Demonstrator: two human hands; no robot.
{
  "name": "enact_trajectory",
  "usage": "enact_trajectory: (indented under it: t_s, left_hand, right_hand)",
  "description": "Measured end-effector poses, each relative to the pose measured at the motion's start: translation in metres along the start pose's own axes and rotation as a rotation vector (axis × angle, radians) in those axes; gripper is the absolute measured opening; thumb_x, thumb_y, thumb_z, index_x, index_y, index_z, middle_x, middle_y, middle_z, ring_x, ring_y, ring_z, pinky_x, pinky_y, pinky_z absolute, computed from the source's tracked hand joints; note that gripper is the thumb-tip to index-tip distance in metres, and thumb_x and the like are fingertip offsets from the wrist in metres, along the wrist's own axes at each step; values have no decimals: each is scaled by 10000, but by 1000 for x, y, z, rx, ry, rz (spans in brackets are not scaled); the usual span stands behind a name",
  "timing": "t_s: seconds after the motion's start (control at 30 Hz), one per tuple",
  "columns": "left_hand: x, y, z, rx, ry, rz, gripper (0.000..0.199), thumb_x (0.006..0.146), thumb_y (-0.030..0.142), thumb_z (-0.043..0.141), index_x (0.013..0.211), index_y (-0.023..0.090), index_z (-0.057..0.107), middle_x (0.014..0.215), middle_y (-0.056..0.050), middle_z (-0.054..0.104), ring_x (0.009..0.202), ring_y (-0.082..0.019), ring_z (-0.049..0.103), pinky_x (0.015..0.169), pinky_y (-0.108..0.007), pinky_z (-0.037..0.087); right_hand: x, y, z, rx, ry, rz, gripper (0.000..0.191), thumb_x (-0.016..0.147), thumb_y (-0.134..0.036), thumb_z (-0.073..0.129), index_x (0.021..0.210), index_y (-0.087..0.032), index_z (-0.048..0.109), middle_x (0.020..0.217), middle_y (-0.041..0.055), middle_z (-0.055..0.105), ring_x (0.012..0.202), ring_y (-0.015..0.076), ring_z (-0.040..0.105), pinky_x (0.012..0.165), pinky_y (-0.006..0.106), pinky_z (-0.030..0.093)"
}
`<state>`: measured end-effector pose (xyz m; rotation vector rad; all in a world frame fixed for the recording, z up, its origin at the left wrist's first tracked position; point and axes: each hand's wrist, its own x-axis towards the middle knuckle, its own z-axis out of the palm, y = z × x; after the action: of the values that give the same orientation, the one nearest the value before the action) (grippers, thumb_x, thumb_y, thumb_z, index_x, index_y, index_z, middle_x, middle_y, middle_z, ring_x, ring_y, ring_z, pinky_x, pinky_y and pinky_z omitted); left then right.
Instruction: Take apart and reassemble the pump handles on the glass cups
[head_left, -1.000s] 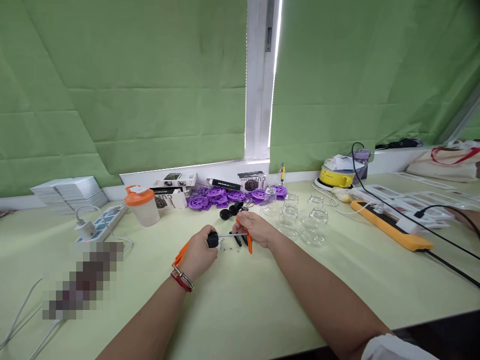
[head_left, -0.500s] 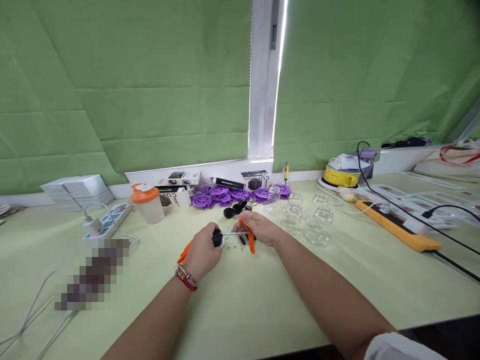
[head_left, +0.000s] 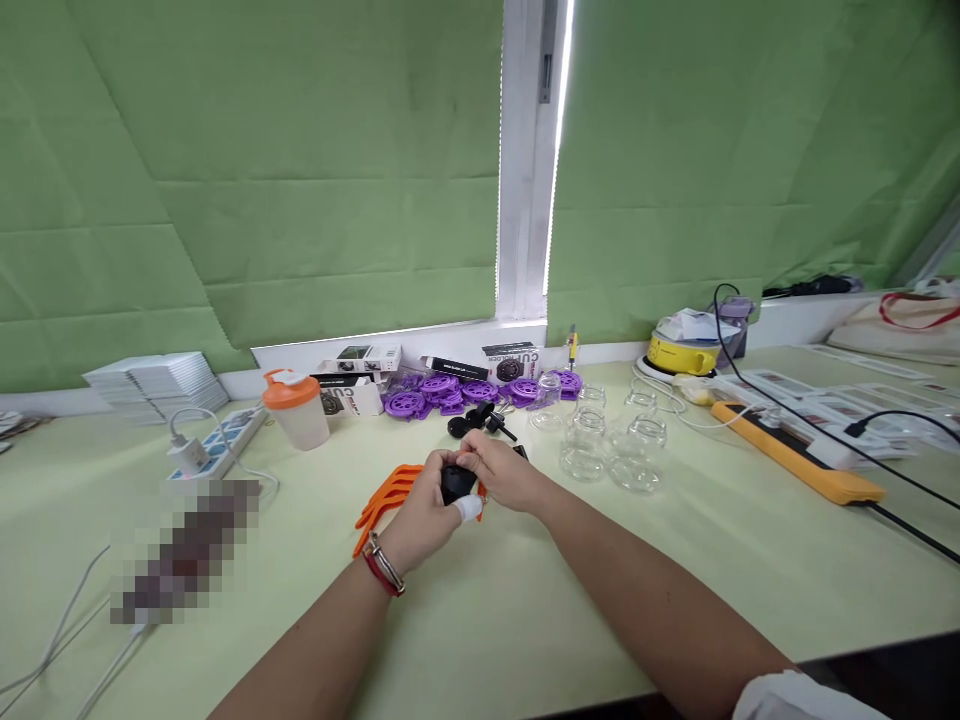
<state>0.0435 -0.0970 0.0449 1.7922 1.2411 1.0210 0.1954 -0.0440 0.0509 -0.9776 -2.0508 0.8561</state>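
My left hand [head_left: 420, 515] is closed around the thick black handle of a screwdriver [head_left: 456, 483]; its shaft is hidden. White wrapping covers the tip of one finger. Touching it from the right, my right hand [head_left: 499, 472] is closed on an orange plastic piece [head_left: 481, 500], which mostly disappears behind the fingers. Several similar orange pieces [head_left: 388, 497] lie fanned on the table beside my left hand. Just beyond both hands sit small black parts [head_left: 480, 415].
Purple wheel-shaped parts [head_left: 442, 390] and cardboard boxes [head_left: 349, 395] line the back. An orange-lidded shaker bottle [head_left: 294, 405] stands left of them. Several clear glass jars [head_left: 583, 445] stand to the right, then an orange power strip [head_left: 795, 455]. A white power strip [head_left: 221, 440] lies left.
Both hands have come together, and the screwdriver's shaft has gone from view. My left hand has moved right, showing more orange pieces. The orange piece in my right hand is now mostly covered.
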Motion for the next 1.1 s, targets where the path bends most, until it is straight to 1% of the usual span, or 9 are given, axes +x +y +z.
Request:
enact_trajectory:
  t_s: [0.07,0.23,0.37,0.47,0.53,0.63,0.77,0.9,1.1]
  left_hand:
    - [-1,2,4,-73,-26,10,378,749,259,584,1074,238,392,1021,-29,534,876,-159,553,683,-253,485]
    - [1,-7,8,-163,-34,59,453,739,269,635,1088,249,346,1060,-38,518,870,-157,560,703,-271,493]
    - [3,-13,7,-264,-9,75,531,719,240,671,1142,256,352,1067,-36,529,865,-151,560,702,-265,482]
    - [5,-12,3,-375,31,70,593,721,235,679,1219,274,360,1105,-40,545,891,-151,564,740,-274,477]
    - [6,-12,-1,-417,67,70,610,718,246,686,1255,280,397,1149,-48,547,948,-164,560,791,-294,472]
    - [8,-15,-7,-404,105,54,514,726,282,680,1214,254,523,1178,-62,557,982,-188,560,826,-318,465]
    - [11,-21,-15,-404,156,7,428,706,303,693,1114,220,591,1028,-62,621,808,-172,608,732,-315,482]
    - [15,-25,-22,-511,249,-47,451,677,296,710,1092,222,550,914,-35,623,736,-152,619,679,-292,478]
    - [13,-25,-21,-598,242,-24,462,685,269,704,1093,241,489,898,-13,600,731,-125,592,658,-259,461]
  right_hand:
    - [-3,-6,2,18,23,-17,197,897,-372,440,801,-204,474,709,-29,506,667,122,459,599,235,353]
    - [-6,-11,12,359,3,86,284,859,-448,491,755,-183,492,705,-22,494,623,103,430,541,212,348]
    - [-6,-12,12,428,-9,100,295,837,-449,530,790,-163,584,715,-2,551,603,104,470,532,221,385]
    - [-7,-14,1,382,-127,7,342,843,-457,522,982,-184,674,1004,58,639,827,159,590,715,285,477]
    - [-8,-14,-7,325,-192,-45,394,841,-475,529,1116,-223,656,1201,64,597,1053,203,566,880,337,459]
    - [-8,-9,-12,315,-253,-38,494,858,-520,492,1255,-237,567,1252,61,587,1172,223,515,985,399,410]
    - [-1,5,-12,438,-95,88,525,850,-522,515,1286,-231,531,1296,74,564,1216,214,497,1041,409,365]
    - [4,20,-15,435,82,199,408,853,-446,544,1178,-208,609,1205,86,623,1145,206,552,1019,420,378]
    - [6,22,4,482,-4,133,401,777,-349,623,1145,-192,637,1055,65,685,880,179,649,852,378,491]
